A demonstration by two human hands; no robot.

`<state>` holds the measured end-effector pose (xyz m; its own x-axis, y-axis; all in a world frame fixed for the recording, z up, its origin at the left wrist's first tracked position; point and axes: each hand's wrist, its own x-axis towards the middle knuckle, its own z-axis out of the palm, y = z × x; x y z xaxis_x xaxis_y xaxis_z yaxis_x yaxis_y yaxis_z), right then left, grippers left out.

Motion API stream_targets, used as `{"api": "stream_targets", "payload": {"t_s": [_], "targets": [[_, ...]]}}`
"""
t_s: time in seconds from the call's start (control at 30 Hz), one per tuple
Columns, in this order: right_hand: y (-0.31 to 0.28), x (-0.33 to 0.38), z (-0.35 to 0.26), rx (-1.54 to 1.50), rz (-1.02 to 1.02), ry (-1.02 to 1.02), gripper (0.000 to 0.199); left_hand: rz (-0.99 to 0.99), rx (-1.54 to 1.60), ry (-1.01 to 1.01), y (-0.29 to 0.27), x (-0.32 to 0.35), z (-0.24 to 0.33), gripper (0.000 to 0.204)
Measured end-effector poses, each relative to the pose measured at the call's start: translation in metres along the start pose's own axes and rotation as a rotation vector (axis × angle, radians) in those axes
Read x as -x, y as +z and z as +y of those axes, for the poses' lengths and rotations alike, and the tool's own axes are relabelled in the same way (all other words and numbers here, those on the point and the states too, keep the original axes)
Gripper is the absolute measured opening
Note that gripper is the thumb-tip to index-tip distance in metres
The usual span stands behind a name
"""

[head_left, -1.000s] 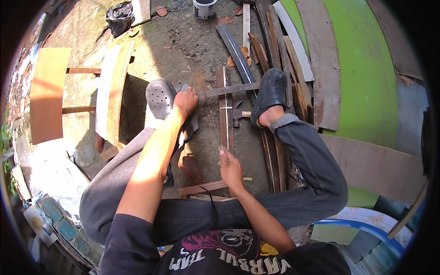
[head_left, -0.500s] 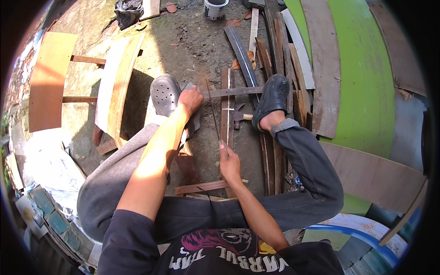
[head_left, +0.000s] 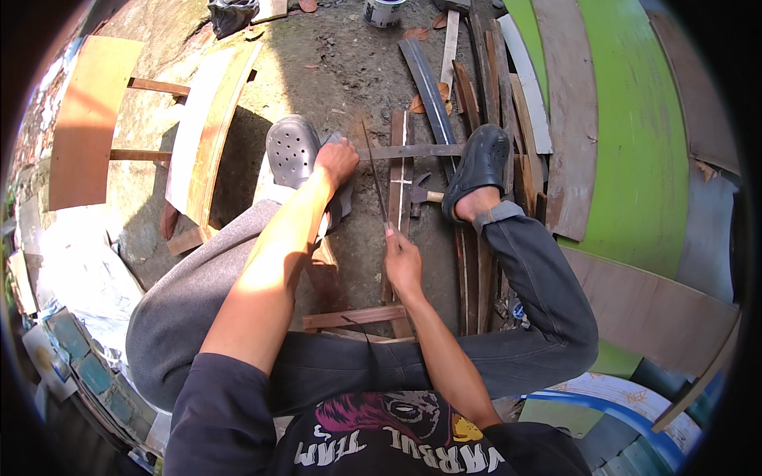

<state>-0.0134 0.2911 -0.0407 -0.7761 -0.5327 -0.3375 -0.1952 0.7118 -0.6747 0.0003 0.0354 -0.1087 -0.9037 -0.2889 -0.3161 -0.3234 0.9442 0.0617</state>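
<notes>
My left hand (head_left: 338, 160) is closed at the left end of a flat greyish strip (head_left: 421, 151), beside my left shoe (head_left: 292, 151). This strip runs right across a brown plank (head_left: 397, 190) with a white line along it, as far as my right shoe (head_left: 480, 163). My right hand (head_left: 403, 266) grips the near end of a long, thin, saw-like blade (head_left: 375, 176), seen nearly edge-on. The blade points away from me and crosses the strip close to my left hand. A claw hammer (head_left: 427, 194) lies by my right shoe, partly hidden.
Several long wood strips (head_left: 484, 95) lie to the right, beside a green panel (head_left: 635, 135). A wooden frame with pale boards (head_left: 210, 135) stands at left. Far off are a paint can (head_left: 384, 11) and a black bag (head_left: 232, 16). A short wood piece (head_left: 353, 318) lies near my legs.
The view has shifted a little. My right hand and the blade have moved slightly away from me, so more of the blade reaches past the strip. My left hand keeps its hold.
</notes>
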Motion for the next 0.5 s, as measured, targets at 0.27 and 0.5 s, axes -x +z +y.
{"api": "stream_targets", "payload": {"t_s": [0.27,0.5], "targets": [[-0.031,0.007,-0.025,-0.144,-0.283,0.38,0.048,-0.032,0.018,-0.081,0.007,0.003,-0.004,0.027],[-0.003,-0.031,-0.03,-0.13,-0.225,0.329,0.045,0.029,0.013,-0.048,0.008,0.006,-0.006,0.023]]}}
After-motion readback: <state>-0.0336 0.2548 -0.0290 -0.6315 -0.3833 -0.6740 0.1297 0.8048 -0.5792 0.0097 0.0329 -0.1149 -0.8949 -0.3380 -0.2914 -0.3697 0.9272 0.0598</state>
